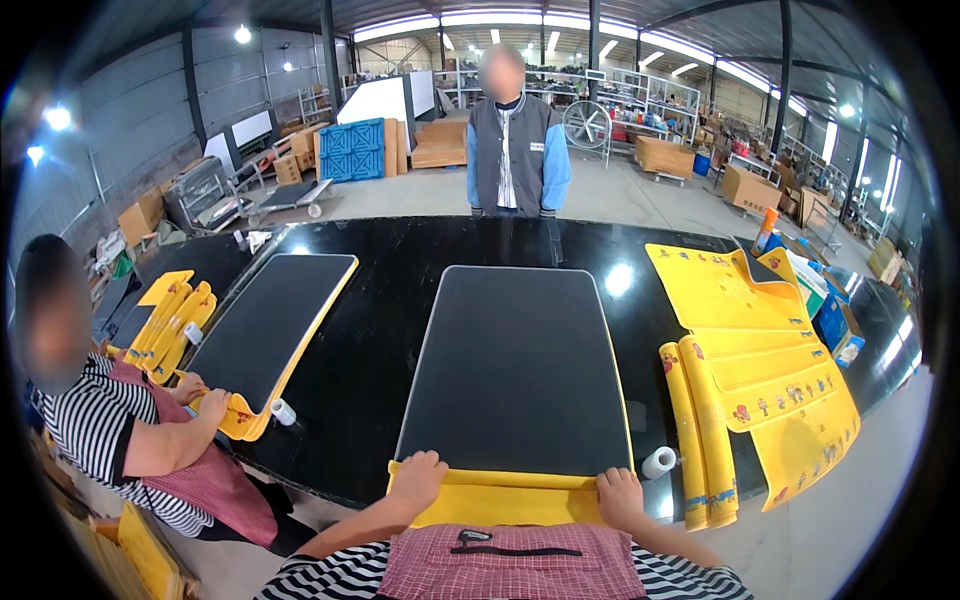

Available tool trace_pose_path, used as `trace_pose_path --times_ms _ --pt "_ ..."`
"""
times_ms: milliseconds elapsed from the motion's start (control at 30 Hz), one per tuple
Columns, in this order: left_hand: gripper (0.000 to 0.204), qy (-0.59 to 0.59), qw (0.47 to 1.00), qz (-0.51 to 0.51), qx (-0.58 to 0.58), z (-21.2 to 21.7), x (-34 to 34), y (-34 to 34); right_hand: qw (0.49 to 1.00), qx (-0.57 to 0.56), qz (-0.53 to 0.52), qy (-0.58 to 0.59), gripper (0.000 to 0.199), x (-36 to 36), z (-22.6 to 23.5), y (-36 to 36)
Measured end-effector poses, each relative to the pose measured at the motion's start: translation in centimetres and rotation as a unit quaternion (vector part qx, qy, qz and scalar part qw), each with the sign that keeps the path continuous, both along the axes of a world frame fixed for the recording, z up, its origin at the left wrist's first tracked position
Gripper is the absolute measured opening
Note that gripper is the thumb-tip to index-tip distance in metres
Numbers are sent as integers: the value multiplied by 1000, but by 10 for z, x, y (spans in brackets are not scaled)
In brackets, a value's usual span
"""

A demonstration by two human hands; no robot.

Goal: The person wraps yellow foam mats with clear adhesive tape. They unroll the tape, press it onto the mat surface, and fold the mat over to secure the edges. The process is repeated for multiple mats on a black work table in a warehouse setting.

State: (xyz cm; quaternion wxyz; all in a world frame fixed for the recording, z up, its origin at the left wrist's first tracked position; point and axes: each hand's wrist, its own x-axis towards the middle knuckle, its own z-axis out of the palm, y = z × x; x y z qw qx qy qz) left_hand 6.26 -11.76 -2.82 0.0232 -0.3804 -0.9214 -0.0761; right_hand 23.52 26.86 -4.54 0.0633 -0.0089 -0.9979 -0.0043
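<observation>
A large mat (pixel 518 365) lies on the table in front of me, black face up with rounded far corners. Its near edge is turned up and over, so a band of the yellow underside shows along my side. My left hand (pixel 417 480) grips the left end of that folded band, fingers curled over it. At the right end, my right hand (pixel 620 496) holds the same edge. A white roll (pixel 659 462), perhaps tape or film, stands just beyond my right hand. Two rolled yellow mats (pixel 697 435) lie side by side further right.
Yellow printed mats (pixel 775 370) spread over the table's right side, near an orange-capped can (pixel 766 228) and boxes. At left, a co-worker (pixel 150 440) handles another black-faced mat (pixel 275 325), with yellow rolls (pixel 170 325) beyond. Another person (pixel 516 150) stands across the black table (pixel 390 270).
</observation>
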Motion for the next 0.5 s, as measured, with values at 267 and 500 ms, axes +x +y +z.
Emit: trace_pose_path --times_ms 267,500 --pt "67 -100 982 113 -117 22 54 25 990 -112 -66 -49 88 28 -50 -15" --pt "84 -7 995 92 -29 -26 30 25 984 -156 -85 -32 78 -24 8 -23"
